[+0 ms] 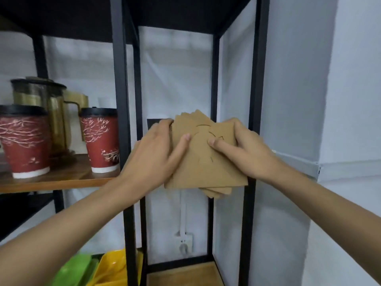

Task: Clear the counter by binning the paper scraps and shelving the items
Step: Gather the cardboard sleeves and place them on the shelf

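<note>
Your left hand [156, 153] and right hand [247, 149] both grasp the fanned stack of brown cardboard sleeves [206, 162], held before the black shelf frame [121, 100]; red cups [101, 139] at nine o'clock.

Both bare forearms reach forward and upward, converging at chest height. The left hand [158, 153] spreads flat, fingers extended, thumb angled inward. The right hand [245, 147] curls (knuckles up), thumb pointing toward the left; both are gripping.
</note>
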